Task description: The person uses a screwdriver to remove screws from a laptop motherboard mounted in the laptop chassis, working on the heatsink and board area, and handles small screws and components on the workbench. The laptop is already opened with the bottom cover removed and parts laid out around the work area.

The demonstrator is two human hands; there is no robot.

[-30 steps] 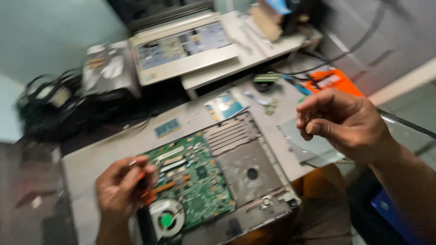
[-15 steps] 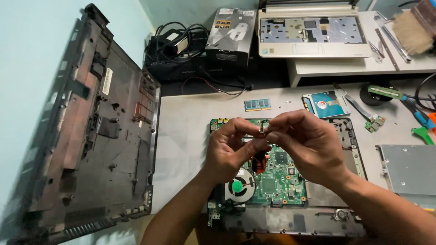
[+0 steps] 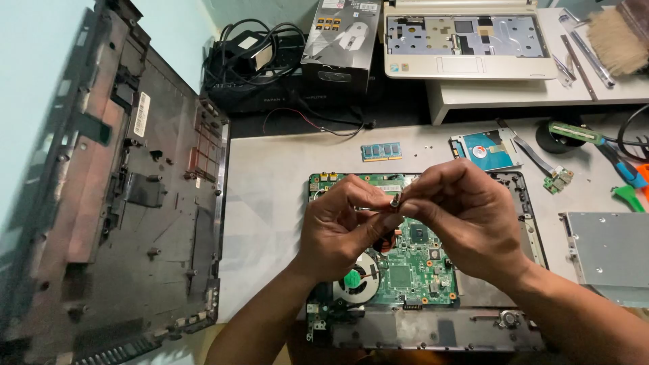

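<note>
Left of my hands, the black laptop base cover (image 3: 128, 203) stands tilted. Beneath them lies the opened laptop chassis (image 3: 419, 270) with its green motherboard (image 3: 412, 270). My left hand (image 3: 338, 226) and right hand (image 3: 466, 216) together pinch 1 small metal part (image 3: 395, 200) above it.

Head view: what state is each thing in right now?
Left hand: pinching a small metal part.
Right hand: pinching the same part.
Laptop base: opened, motherboard exposed.
Bottom cover: removed, propped at left.
Memory module: loose on table.
Hard drive: out, lying flat.
</note>
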